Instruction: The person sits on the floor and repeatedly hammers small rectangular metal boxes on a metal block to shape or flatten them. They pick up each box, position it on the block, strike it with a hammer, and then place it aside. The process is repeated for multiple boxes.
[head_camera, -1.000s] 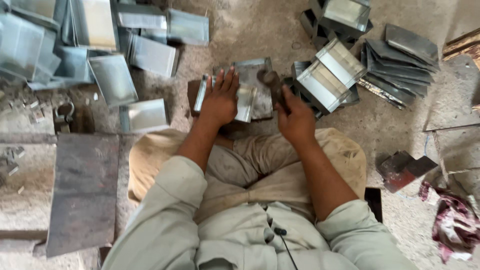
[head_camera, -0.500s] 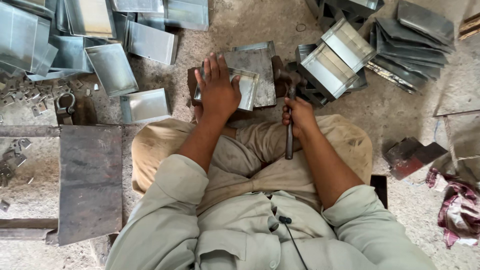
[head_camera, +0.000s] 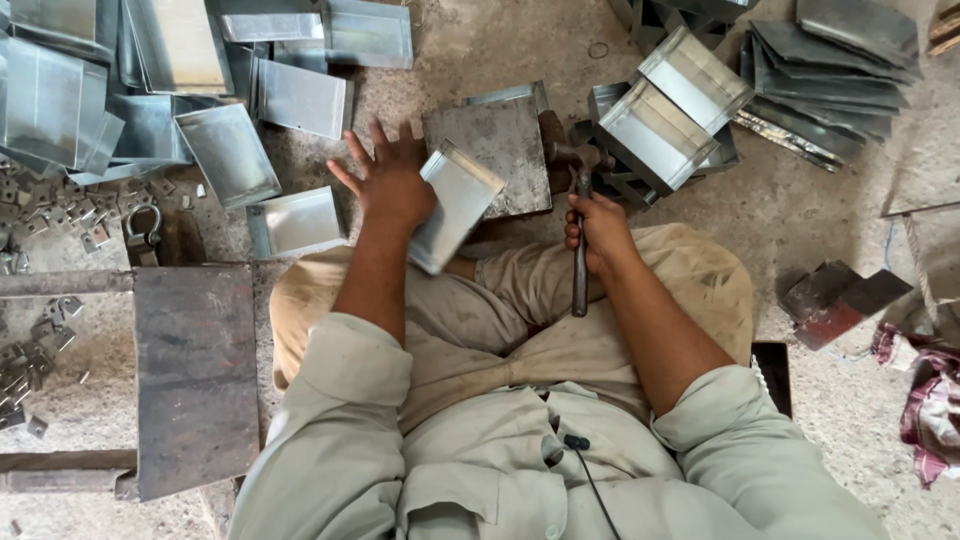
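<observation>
I sit on the floor with my legs folded. My left hand (head_camera: 385, 185) is raised with its fingers spread. A folded sheet-metal tray (head_camera: 455, 205) hangs tilted and blurred against the hand's thumb side, and the thumb is hidden behind it. Whether the hand grips the tray cannot be made out. My right hand (head_camera: 597, 232) is closed around the handle of a hammer (head_camera: 579, 275), whose head points away from me beside a flat steel plate (head_camera: 500, 140) on the ground.
Shiny metal trays (head_camera: 60, 90) are piled at the upper left, and one tray (head_camera: 295, 222) lies near my left knee. Assembled metal boxes (head_camera: 660, 130) and stacked sheets (head_camera: 830, 70) are at the upper right. A dark steel slab (head_camera: 195, 370) and small brackets (head_camera: 40, 210) lie left.
My left hand has lifted off the steel plate and spread its fingers, and the tray has come up tilted beside it. My right hand with the hammer stays low by my lap.
</observation>
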